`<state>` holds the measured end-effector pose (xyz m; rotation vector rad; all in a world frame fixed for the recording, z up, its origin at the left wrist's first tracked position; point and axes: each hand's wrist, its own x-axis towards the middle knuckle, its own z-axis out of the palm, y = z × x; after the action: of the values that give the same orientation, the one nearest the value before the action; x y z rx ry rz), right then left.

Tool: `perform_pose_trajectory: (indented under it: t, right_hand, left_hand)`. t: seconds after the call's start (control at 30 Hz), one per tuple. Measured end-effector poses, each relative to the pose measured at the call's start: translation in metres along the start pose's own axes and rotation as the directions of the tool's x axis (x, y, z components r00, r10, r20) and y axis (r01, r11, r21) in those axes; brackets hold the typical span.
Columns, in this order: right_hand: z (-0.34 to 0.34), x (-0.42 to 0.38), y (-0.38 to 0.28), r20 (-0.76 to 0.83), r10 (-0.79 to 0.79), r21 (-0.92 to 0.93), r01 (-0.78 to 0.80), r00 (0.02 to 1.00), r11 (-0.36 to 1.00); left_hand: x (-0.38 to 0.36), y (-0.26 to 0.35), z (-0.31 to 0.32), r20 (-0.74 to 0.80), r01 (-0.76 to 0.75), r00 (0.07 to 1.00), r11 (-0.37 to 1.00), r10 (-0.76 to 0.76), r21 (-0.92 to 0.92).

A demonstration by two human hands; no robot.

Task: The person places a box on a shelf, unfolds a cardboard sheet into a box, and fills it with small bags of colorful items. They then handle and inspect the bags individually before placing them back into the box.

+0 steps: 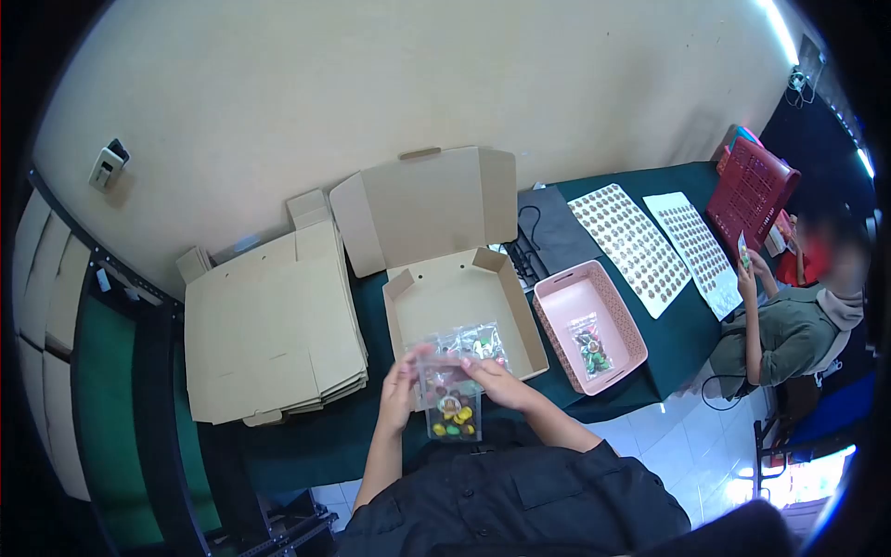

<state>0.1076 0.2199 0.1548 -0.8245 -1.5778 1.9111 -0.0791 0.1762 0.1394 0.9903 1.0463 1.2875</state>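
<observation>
A clear plastic bag [453, 411] with yellow, green and brown pieces hangs upright between my two hands. My left hand [401, 382] pinches its upper left edge, and my right hand [495, 382] grips the upper right corner. Just behind my hands, an open cardboard box [454, 302] stands with its lid raised against the wall. More clear bags [484, 343] of coloured pieces lie at the front of the box, partly hidden by my hands. To the right, a pink basket [560, 314] holds another filled bag [591, 349].
Flattened cardboard boxes [269, 334] are stacked at the left. Sticker sheets [634, 243] and a dark red basket [750, 190] are on the green-covered table further right. A person [789, 330] at the right holds a small packet. A metal-framed shelf [139, 371] stands far left.
</observation>
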Motion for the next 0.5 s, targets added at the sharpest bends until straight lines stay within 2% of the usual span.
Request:
perform_pose_trajectory:
  t: [0.03,0.07,0.1,0.13,0.17,0.2,0.23,0.27,0.3,0.37,0.4,0.43,0.5]
  right_hand:
    - [-0.002,0.002,0.004,-0.063,-0.084,0.011,0.084,0.995,0.996]
    - [-0.004,0.003,0.008,-0.069,-0.087,0.008,0.088,0.994,0.996]
    - [-0.002,0.003,0.005,-0.15,-0.146,-0.103,0.131,0.978,0.986]
    - [0.001,0.003,0.002,-0.222,-0.209,-0.216,0.161,0.953,0.963]
    - [0.006,0.004,0.002,-0.226,-0.208,-0.216,0.159,0.952,0.963]
    - [0.015,0.005,0.004,-0.195,-0.331,-0.416,0.228,0.923,0.88]
    - [0.023,0.006,-0.001,-0.139,-0.442,-0.595,0.282,0.886,0.753]
    - [0.031,0.004,-0.007,-0.145,-0.416,-0.403,0.331,0.898,0.853]
    - [0.029,0.005,-0.002,-0.154,-0.419,-0.402,0.331,0.895,0.854]
    - [0.023,0.011,0.01,-0.162,-0.437,-0.382,0.352,0.885,0.855]
    - [0.024,0.008,0.002,-0.233,-0.316,-0.234,0.263,0.92,0.936]
    - [0.025,0.007,0.0,-0.243,-0.316,-0.229,0.263,0.917,0.937]
    - [0.023,0.008,-0.005,-0.395,-0.31,-0.309,0.193,0.865,0.931]
  left_hand:
    - [-0.001,0.001,0.002,-0.138,-0.118,0.985,0.989,0.105,-0.084]
    - [0.0,0.0,-0.001,-0.141,-0.163,0.975,0.984,0.172,0.071]
    - [-0.001,-0.001,0.002,-0.135,-0.164,0.976,0.984,0.172,0.07]
    - [-0.002,-0.001,0.007,-0.038,-0.176,0.983,0.984,0.177,0.035]
    - [-0.004,-0.002,0.013,0.058,-0.183,0.982,0.983,0.182,-0.002]
    - [-0.003,-0.008,0.017,0.117,-0.247,0.965,0.965,0.236,0.089]
    - [-0.007,-0.01,0.024,0.121,-0.244,0.965,0.966,0.232,0.089]
    - [-0.012,-0.014,0.03,0.07,-0.216,0.975,0.975,0.213,0.045]
    - [-0.015,-0.017,0.034,0.021,-0.19,0.982,0.982,0.19,0.0]
    - [-0.014,-0.018,0.037,0.034,-0.213,0.976,0.977,0.214,-0.024]
    - [-0.015,-0.018,0.039,0.035,-0.233,0.971,0.971,0.235,-0.053]
    - [-0.017,-0.017,0.04,0.044,-0.227,0.972,0.973,0.229,-0.049]
    - [-0.02,-0.015,0.043,-0.002,-0.133,0.991,0.99,0.133,0.035]
